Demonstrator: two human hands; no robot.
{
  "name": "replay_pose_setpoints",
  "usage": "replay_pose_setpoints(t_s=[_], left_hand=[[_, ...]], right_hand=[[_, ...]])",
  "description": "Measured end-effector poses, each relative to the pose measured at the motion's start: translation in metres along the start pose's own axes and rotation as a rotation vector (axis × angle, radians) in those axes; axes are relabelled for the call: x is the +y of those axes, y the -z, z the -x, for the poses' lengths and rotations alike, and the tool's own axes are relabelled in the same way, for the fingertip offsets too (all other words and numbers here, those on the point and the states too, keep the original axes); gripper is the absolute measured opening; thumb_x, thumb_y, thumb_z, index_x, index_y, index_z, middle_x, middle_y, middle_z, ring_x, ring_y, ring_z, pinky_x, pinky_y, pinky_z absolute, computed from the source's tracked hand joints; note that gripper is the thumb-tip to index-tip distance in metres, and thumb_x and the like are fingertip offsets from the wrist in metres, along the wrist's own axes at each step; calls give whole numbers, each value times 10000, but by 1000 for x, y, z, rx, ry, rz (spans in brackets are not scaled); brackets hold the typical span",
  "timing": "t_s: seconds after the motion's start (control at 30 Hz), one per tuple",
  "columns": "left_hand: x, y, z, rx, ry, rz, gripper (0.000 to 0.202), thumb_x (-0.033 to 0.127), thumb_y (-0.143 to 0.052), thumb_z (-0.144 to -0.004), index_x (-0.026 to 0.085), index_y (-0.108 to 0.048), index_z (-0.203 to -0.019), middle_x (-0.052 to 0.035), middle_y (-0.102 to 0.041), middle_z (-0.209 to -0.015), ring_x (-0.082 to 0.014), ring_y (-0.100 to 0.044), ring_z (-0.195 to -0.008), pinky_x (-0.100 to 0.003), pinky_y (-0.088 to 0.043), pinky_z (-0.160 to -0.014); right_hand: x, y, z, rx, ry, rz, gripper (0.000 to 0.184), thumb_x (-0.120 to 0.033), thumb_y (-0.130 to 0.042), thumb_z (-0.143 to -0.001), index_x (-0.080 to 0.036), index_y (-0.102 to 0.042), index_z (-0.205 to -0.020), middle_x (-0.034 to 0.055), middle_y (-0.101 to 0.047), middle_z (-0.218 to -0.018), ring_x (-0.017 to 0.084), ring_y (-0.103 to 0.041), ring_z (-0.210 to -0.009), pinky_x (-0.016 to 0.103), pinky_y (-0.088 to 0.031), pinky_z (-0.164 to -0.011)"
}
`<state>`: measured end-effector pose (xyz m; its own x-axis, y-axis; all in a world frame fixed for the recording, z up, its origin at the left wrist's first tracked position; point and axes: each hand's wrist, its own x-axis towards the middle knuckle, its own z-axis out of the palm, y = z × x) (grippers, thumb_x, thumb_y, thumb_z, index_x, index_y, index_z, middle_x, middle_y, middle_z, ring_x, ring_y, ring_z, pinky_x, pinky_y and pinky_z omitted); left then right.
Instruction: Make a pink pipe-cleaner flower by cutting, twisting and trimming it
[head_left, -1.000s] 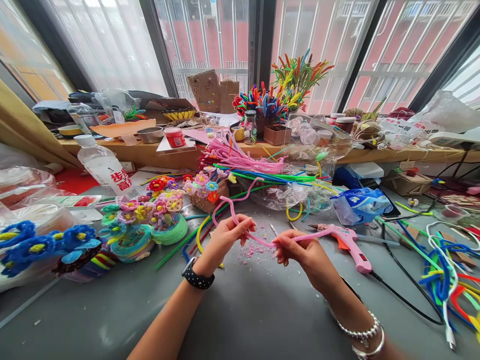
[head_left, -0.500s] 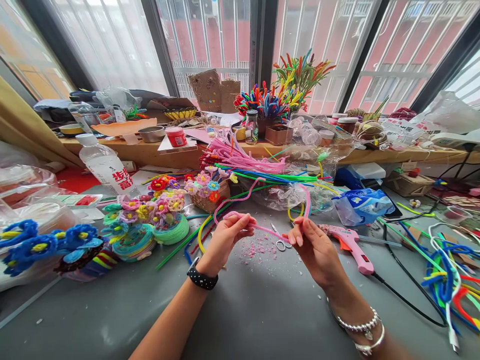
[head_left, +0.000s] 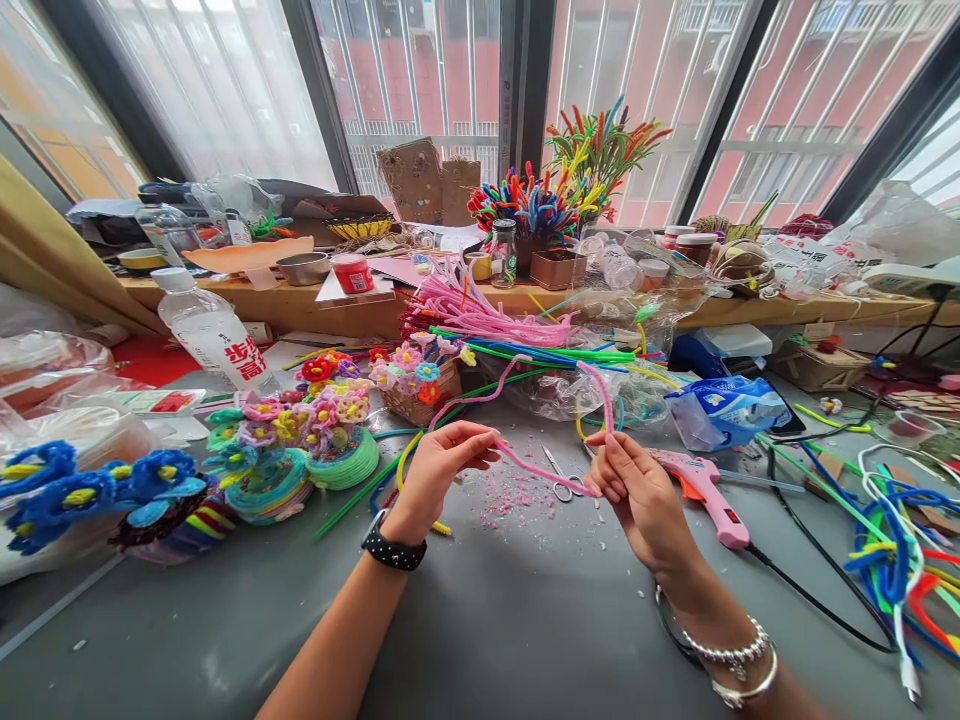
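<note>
A pink pipe cleaner [head_left: 536,468] runs between both my hands above the grey table [head_left: 480,620]. My left hand [head_left: 439,468], with a black watch on the wrist, pinches one part of it; a free length curls up and back behind that hand. My right hand [head_left: 637,492], with silver bracelets, is closed round the other part, and that end loops upward above the fingers. Small scissors [head_left: 559,480] lie on the table just beyond the stretched wire, amid pink fluff crumbs.
A pink glue gun [head_left: 701,488] with a black cord lies right of my right hand. Finished pipe-cleaner flowers [head_left: 300,440] and blue ones [head_left: 82,495] sit at left, a water bottle [head_left: 210,335] behind. Loose pipe cleaners [head_left: 525,335] pile in the middle; more coloured ones [head_left: 900,560] at right.
My right hand moved up and away from the table edge, bending its end of the pink pipe cleaner from lying flat to looping upward. The left hand kept its pinch.
</note>
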<state>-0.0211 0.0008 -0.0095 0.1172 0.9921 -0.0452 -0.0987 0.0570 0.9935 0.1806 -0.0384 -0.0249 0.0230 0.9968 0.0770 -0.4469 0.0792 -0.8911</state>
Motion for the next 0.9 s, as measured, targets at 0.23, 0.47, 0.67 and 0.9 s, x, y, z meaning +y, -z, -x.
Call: replay_pose_setpoints(t_s=[0.23, 0.47, 0.67, 0.9], left_hand=[[11, 14, 1, -328, 12, -317, 125, 256, -671, -605, 131, -665, -609, -18, -653, -580, -103, -579, -543, -191, -474, -547], [6, 14, 0, -398, -21, -325, 212, 286, -614, -683, 102, -650, -781, -74, -692, -713, -151, -628, -652, -245, -501, -630], [8, 8, 5, -407, 16, -169, 405, 265, -632, -675, 138, -510, -1040, -69, -697, -714, -167, -649, -664, -284, -509, -648], [9, 9, 5, -376, -76, -232, 168, 283, -625, -677, 115, -627, -692, -74, -680, -660, -150, -627, -599, -237, -500, -580]], right_hand=[[-7, 12, -6, -11, 41, 271, 206, -373, -500, -797, -202, -602, -852, -70, -291, -515, 59, -264, -421, 188, -276, -402], [-3, 14, -5, -243, 377, 911, 248, -261, -426, -836, -206, -611, -992, 24, -512, -722, 135, -484, -657, 247, -401, -622], [-1, 14, -3, -433, 416, 996, 349, -150, -347, -847, -257, -557, -1104, 16, -561, -708, 142, -519, -659, 265, -416, -648], [0, 12, -1, -411, 410, 1061, 365, -110, -364, -821, -241, -568, -1093, 23, -578, -707, 147, -541, -654, 279, -435, -652]])
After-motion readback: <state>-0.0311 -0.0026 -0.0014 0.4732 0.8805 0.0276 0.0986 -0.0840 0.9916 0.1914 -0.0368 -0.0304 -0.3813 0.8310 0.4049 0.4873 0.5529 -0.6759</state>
